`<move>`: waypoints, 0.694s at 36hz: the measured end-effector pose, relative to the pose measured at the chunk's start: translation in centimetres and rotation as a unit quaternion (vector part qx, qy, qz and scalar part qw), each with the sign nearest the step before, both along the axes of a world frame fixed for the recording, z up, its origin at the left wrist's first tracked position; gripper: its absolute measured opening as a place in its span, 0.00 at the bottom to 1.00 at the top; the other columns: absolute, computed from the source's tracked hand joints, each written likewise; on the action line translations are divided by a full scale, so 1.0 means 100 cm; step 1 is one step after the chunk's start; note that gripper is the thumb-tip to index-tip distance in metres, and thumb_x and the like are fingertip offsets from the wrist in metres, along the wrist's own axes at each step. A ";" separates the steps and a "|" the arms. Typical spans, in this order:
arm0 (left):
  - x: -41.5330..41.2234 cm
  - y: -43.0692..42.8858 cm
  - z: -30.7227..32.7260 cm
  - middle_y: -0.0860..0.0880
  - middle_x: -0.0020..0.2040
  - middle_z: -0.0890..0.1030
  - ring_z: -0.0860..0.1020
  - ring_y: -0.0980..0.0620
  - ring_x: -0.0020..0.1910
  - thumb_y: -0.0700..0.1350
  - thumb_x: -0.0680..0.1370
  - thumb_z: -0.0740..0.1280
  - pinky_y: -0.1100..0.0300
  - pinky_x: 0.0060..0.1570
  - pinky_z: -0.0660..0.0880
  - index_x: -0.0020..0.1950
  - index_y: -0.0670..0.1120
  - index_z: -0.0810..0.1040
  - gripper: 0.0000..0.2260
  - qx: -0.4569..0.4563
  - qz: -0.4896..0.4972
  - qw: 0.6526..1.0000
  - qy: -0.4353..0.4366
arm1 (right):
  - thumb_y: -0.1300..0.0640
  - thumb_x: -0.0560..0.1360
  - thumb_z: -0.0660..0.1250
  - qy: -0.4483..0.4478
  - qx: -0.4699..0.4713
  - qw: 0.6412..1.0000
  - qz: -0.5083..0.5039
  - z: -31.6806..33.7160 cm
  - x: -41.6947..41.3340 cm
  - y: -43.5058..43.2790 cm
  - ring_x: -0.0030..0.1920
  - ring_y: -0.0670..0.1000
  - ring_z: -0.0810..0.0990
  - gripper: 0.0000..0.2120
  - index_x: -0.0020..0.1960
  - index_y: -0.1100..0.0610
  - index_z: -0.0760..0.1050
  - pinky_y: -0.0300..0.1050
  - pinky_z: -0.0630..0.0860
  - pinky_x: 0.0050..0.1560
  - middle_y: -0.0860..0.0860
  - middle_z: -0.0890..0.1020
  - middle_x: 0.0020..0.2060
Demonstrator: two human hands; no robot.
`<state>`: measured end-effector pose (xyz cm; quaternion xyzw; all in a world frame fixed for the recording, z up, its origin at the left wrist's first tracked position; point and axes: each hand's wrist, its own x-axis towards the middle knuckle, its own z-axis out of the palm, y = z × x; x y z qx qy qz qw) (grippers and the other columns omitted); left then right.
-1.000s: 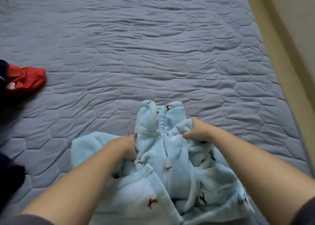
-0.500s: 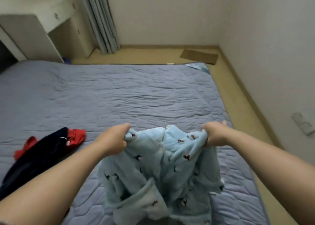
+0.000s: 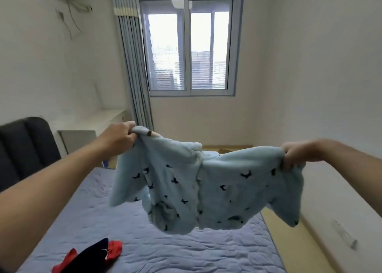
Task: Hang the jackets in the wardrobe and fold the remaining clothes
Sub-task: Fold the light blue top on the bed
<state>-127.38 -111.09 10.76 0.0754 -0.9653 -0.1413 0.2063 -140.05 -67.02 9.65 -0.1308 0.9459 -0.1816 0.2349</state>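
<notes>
Bedroom, bed below: both hands, left and right, clenched on blue jacket spread midair over bed, not yet hung; dark/red clothes near-left still unfolded, so most work remains.

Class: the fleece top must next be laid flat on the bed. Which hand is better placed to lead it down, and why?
Left. The left hand grips the light blue fleece top directly above the bed; the right hand holds its side out beyond the bed's edge, above the floor.
</notes>
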 end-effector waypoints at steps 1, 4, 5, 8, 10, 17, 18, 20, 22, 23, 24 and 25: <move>0.006 0.008 0.011 0.47 0.36 0.75 0.71 0.49 0.35 0.40 0.77 0.61 0.57 0.33 0.64 0.39 0.48 0.70 0.08 0.047 -0.019 0.998 0.031 | 0.63 0.55 0.66 -0.001 -0.073 0.997 0.005 0.004 0.013 0.000 0.32 0.53 0.73 0.13 0.39 0.67 0.76 0.39 0.66 0.28 0.57 0.75 0.32; 0.019 0.030 0.035 0.48 0.34 0.73 0.70 0.50 0.34 0.40 0.78 0.59 0.58 0.33 0.65 0.39 0.44 0.71 0.07 0.154 -0.055 0.981 0.101 | 0.66 0.57 0.62 -0.104 -0.305 0.947 0.011 -0.004 0.036 0.001 0.39 0.56 0.80 0.17 0.45 0.69 0.76 0.43 0.75 0.34 0.60 0.80 0.38; 0.022 0.036 0.042 0.47 0.34 0.72 0.69 0.50 0.35 0.41 0.77 0.59 0.57 0.35 0.65 0.40 0.42 0.71 0.07 0.182 -0.064 0.973 0.122 | 0.63 0.62 0.65 -0.159 -0.346 0.924 0.020 -0.009 0.042 0.001 0.43 0.56 0.82 0.16 0.49 0.67 0.78 0.45 0.78 0.39 0.60 0.83 0.43; 0.026 0.055 0.057 0.46 0.35 0.71 0.69 0.48 0.38 0.45 0.74 0.59 0.56 0.40 0.65 0.38 0.43 0.71 0.07 0.237 -0.077 0.955 0.161 | 0.38 0.76 0.61 -0.277 -0.341 0.898 0.032 -0.033 0.061 -0.004 0.59 0.56 0.79 0.27 0.64 0.58 0.77 0.47 0.77 0.53 0.59 0.78 0.62; 0.023 0.064 0.062 0.45 0.37 0.74 0.70 0.48 0.41 0.40 0.77 0.59 0.57 0.41 0.65 0.38 0.44 0.71 0.08 0.208 -0.065 0.961 0.172 | 0.32 0.76 0.55 -0.318 -0.312 0.895 0.026 -0.056 0.066 -0.013 0.59 0.57 0.76 0.38 0.69 0.63 0.70 0.49 0.74 0.56 0.61 0.75 0.64; 0.014 0.094 0.060 0.51 0.32 0.70 0.67 0.54 0.32 0.39 0.78 0.59 0.59 0.30 0.63 0.33 0.49 0.66 0.14 0.144 -0.095 0.972 0.162 | 0.63 0.71 0.63 -0.356 -0.249 0.898 0.069 -0.122 0.109 -0.062 0.43 0.47 0.82 0.11 0.44 0.56 0.84 0.42 0.78 0.48 0.50 0.84 0.42; 0.014 0.094 0.058 0.51 0.31 0.69 0.67 0.55 0.31 0.38 0.78 0.60 0.59 0.30 0.62 0.33 0.49 0.66 0.14 0.139 -0.096 0.973 0.159 | 0.64 0.72 0.64 -0.367 -0.303 0.878 0.057 -0.125 0.111 -0.064 0.43 0.48 0.80 0.10 0.49 0.58 0.82 0.43 0.77 0.50 0.52 0.82 0.43; 0.014 0.091 0.055 0.51 0.30 0.69 0.66 0.55 0.30 0.38 0.77 0.61 0.59 0.29 0.62 0.32 0.49 0.65 0.15 0.127 -0.095 0.975 0.158 | 0.60 0.73 0.66 -0.376 -0.397 0.837 0.028 -0.132 0.111 -0.066 0.44 0.49 0.75 0.11 0.54 0.61 0.76 0.44 0.71 0.50 0.54 0.78 0.44; 0.013 0.084 0.053 0.50 0.30 0.68 0.66 0.54 0.30 0.37 0.76 0.61 0.58 0.29 0.61 0.32 0.48 0.64 0.15 0.120 -0.087 0.976 0.158 | 0.55 0.74 0.67 -0.353 -0.447 0.822 -0.023 -0.136 0.108 -0.068 0.50 0.54 0.75 0.18 0.61 0.64 0.75 0.47 0.71 0.53 0.58 0.78 0.50; 0.013 0.080 0.053 0.50 0.30 0.67 0.66 0.53 0.30 0.36 0.76 0.61 0.58 0.29 0.60 0.32 0.48 0.64 0.15 0.116 -0.078 0.978 0.157 | 0.53 0.73 0.69 -0.340 -0.458 0.820 -0.044 -0.135 0.107 -0.070 0.56 0.56 0.75 0.23 0.63 0.65 0.75 0.50 0.72 0.58 0.60 0.79 0.55; 0.014 0.075 0.052 0.49 0.31 0.68 0.66 0.52 0.31 0.35 0.75 0.61 0.57 0.29 0.60 0.32 0.47 0.64 0.14 0.108 -0.065 0.980 0.156 | 0.49 0.71 0.71 -0.320 -0.458 0.827 -0.065 -0.133 0.106 -0.072 0.60 0.57 0.76 0.26 0.63 0.64 0.75 0.51 0.72 0.63 0.60 0.79 0.59; 0.016 0.068 0.050 0.48 0.32 0.69 0.67 0.49 0.33 0.34 0.75 0.60 0.56 0.31 0.60 0.34 0.46 0.65 0.13 0.092 -0.051 0.983 0.153 | 0.45 0.69 0.73 -0.292 -0.450 0.839 -0.086 -0.130 0.105 -0.073 0.62 0.58 0.76 0.29 0.63 0.62 0.76 0.53 0.72 0.66 0.60 0.80 0.59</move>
